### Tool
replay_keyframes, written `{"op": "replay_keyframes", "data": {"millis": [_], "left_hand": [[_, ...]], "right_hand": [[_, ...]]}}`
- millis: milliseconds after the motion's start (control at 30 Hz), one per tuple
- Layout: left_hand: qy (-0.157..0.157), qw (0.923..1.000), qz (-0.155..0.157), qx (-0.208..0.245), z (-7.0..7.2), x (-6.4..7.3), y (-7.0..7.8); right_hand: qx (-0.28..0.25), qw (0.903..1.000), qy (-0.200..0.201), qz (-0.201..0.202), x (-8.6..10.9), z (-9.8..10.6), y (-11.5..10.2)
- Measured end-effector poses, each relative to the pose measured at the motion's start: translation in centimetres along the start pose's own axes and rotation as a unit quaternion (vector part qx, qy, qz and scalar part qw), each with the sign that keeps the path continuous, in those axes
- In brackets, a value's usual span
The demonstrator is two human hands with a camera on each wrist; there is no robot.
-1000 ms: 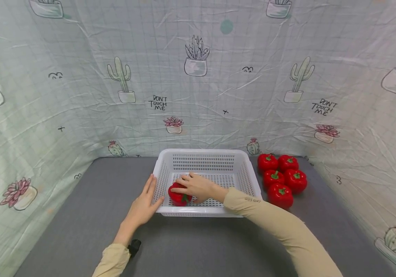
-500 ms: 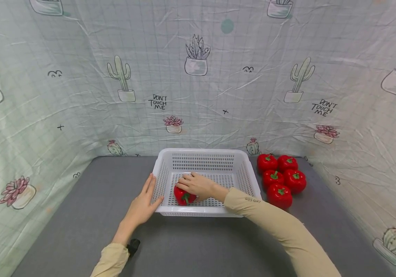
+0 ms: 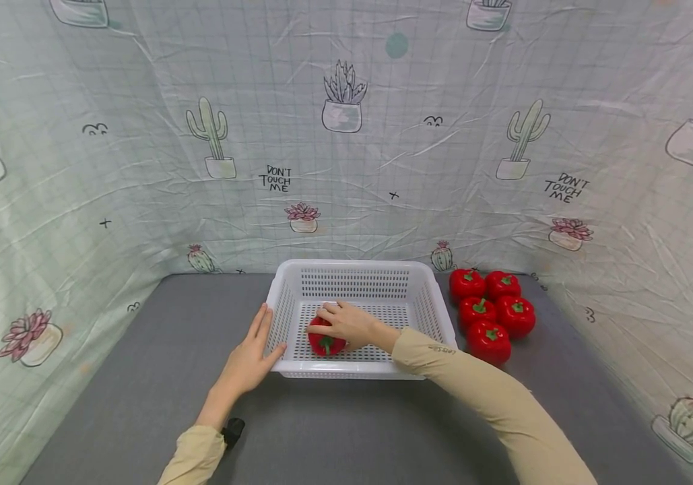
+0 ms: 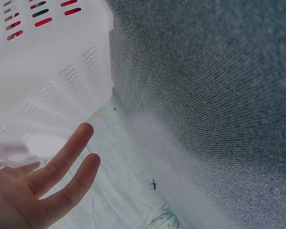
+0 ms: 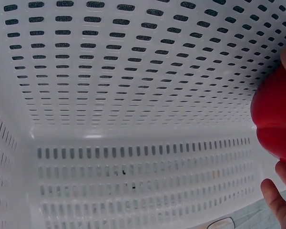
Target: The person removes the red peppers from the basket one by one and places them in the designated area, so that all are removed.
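Note:
A white perforated plastic basket point(image 3: 352, 368) sits on the grey table, and one red bell pepper point(image 3: 326, 345) with a green stem is inside, left of its middle. My right hand point(image 3: 353, 325) reaches into the basket and grips that pepper from above, fingers over its far side. In the right wrist view the pepper point(image 5: 275, 112) shows at the right edge, between thumb and fingers. My left hand point(image 3: 246, 360) rests on the basket's left rim near the front corner. The left wrist view shows its straight fingers point(image 4: 69, 188) along the outside of the wall.
Several red bell peppers point(image 3: 489, 341) stand in a cluster just right of the basket. The grey table point(image 3: 346, 431) extends in front and to the left. A cactus-printed cloth point(image 3: 394, 155) hangs behind and at both sides.
The pepper under my right hand has shifted a little to the right and turned, its stem now pointing toward the front. My right fingers have changed position on it. The left hand stays put.

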State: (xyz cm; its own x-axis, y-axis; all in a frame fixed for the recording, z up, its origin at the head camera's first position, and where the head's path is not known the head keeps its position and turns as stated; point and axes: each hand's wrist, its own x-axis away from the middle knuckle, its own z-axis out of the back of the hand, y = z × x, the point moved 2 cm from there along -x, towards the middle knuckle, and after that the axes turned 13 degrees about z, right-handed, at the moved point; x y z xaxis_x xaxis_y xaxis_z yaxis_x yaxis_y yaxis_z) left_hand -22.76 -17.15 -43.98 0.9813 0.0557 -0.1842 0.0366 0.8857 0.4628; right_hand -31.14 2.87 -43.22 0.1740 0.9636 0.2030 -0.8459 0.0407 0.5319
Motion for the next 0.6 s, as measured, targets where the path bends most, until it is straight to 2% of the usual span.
{"op": "replay_keyframes", "data": {"millis": [333, 600], "left_hand": [[0.003, 1.0, 0.004, 0.004, 0.01, -0.01, 0.01], [0.001, 1.0, 0.002, 0.005, -0.05, -0.05, 0.04]], "right_hand": [[0.011, 0.9999, -0.006, -0.003, 0.36, -0.31, 0.3], [-0.033, 0.9994, -0.008, -0.002, 0.89, -0.2, 0.33]]}}
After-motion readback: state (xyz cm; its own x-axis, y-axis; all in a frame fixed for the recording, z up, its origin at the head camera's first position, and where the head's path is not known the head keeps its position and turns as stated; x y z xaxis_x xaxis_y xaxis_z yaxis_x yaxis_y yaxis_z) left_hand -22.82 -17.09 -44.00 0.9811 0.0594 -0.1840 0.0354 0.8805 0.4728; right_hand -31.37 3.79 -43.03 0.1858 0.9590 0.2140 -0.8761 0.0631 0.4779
